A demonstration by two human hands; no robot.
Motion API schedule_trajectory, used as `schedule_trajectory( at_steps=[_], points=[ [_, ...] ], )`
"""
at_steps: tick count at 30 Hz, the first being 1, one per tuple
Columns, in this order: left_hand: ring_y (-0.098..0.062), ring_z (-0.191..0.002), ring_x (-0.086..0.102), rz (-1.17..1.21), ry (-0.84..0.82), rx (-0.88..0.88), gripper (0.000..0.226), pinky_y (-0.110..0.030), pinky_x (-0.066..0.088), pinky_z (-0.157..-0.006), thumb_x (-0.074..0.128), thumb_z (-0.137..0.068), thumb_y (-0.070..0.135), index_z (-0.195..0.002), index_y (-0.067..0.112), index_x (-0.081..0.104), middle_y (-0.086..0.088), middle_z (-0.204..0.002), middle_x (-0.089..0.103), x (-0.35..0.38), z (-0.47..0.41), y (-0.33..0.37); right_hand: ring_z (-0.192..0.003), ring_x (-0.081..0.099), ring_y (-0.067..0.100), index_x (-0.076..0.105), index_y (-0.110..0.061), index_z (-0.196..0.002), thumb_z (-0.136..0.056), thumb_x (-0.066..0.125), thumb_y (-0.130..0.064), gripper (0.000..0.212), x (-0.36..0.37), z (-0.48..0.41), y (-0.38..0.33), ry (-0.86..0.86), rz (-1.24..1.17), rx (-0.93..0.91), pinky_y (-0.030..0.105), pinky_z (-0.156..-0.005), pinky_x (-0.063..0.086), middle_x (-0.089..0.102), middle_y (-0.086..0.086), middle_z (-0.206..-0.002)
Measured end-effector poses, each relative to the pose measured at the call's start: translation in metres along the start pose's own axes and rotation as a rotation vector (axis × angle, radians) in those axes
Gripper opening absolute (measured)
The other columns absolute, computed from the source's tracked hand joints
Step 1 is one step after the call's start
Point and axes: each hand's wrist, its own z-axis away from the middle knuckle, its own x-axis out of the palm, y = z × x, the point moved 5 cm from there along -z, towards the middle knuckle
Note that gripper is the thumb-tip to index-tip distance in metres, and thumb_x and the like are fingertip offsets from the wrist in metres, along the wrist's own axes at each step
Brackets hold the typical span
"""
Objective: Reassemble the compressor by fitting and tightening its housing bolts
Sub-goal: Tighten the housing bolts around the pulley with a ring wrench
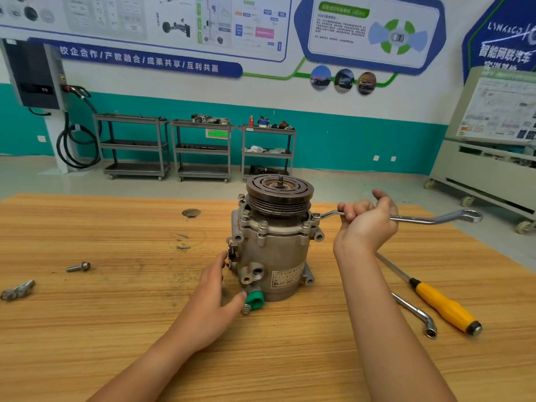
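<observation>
Head view puts the compressor [272, 256] upright at the middle of the desk [116, 329], its grooved pulley [280, 192] on top and a label on its near right side. Housing bolts [263, 224] stand around the flange just under the pulley. A double-ended ring wrench [420, 219] lies level to the right of the flange. Its left ring sits on the bolt at the flange's right edge [315, 216], and its other ring hangs free out to the right. The right hand [367, 224] is clenched round the wrench shank close to the compressor, thumb raised above it. The left hand [216, 288] is released, its straight fingers laid against the lower left side of the housing and its thumb touching a green cap [255, 301] at the base.

On the desk to the right, near the right forearm, lie a screwdriver [443, 306] with a yellow and black handle and an L-shaped socket wrench [417, 313] just beside it. Well apart on the left lie a loose bolt [79, 267] and, near the left edge, a small metal part [17, 290]. A round hole [191, 212] shows in the desk top, far left of the compressor.

Beyond the desk, three grey tool carts [201, 149] stand against a teal and white wall hung with posters.
</observation>
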Motion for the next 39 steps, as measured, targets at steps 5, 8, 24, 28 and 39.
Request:
schedule_trajectory(
  at_steps=[5, 8, 24, 28, 39],
  points=[
    [-0.008, -0.132, 0.032, 0.067, 0.053, 0.022, 0.081, -0.030, 0.032, -0.108, 0.060, -0.088, 0.033, -0.148, 0.032, 0.005, 0.008, -0.151, 0.022, -0.002, 0.000, 0.004, -0.032, 0.030, 0.008, 0.048, -0.014, -0.082, -0.100, 0.028, -0.009, 0.028, 0.000, -0.006, 0.004, 0.031, 0.017, 0.004, 0.019, -0.042, 0.041, 0.031, -0.010, -0.038],
    [-0.003, -0.129, 0.031, 0.139, 0.149, 0.067, 0.079, -0.026, 0.030, -0.104, 0.063, -0.086, 0.031, -0.146, 0.033, 0.011, 0.015, -0.145, 0.023, -0.006, -0.002, 0.010, -0.032, 0.025, 0.009, 0.048, -0.013, -0.085, -0.098, 0.027, -0.006, 0.026, 0.002, -0.019, 0.009, -0.014, -0.003, 0.135, 0.019, -0.041, 0.037, 0.028, -0.008, -0.038],
    [0.001, -0.120, 0.037, 0.146, 0.184, 0.054, 0.075, -0.023, 0.031, -0.094, 0.061, -0.087, 0.028, -0.144, 0.036, 0.013, 0.018, -0.139, 0.027, -0.007, -0.002, 0.004, -0.033, 0.026, 0.009, 0.046, -0.012, -0.082, -0.097, 0.029, -0.006, 0.023, -0.005, -0.027, 0.015, -0.073, -0.092, 0.223, 0.019, -0.042, 0.040, 0.027, -0.008, -0.039],
    [0.002, -0.120, 0.037, 0.150, 0.188, 0.065, 0.075, -0.022, 0.031, -0.093, 0.062, -0.087, 0.029, -0.142, 0.039, 0.012, 0.020, -0.137, 0.025, -0.006, -0.001, 0.004, -0.037, 0.035, 0.009, 0.048, -0.012, -0.080, -0.098, 0.033, -0.007, 0.024, -0.012, 0.006, 0.006, -0.022, -0.074, -0.007, 0.024, -0.050, 0.049, 0.031, -0.007, -0.040],
    [0.009, -0.107, 0.045, 0.394, 0.329, 0.046, 0.050, -0.017, 0.039, -0.085, 0.049, -0.094, 0.032, -0.141, 0.027, 0.034, 0.019, -0.131, 0.042, -0.053, -0.050, 0.035, -0.036, 0.019, 0.009, 0.046, -0.014, -0.081, -0.098, 0.029, -0.009, 0.024, 0.021, 0.009, -0.024, -0.115, -0.284, 0.142, 0.019, -0.041, 0.031, 0.021, -0.008, -0.042]
  ],
)
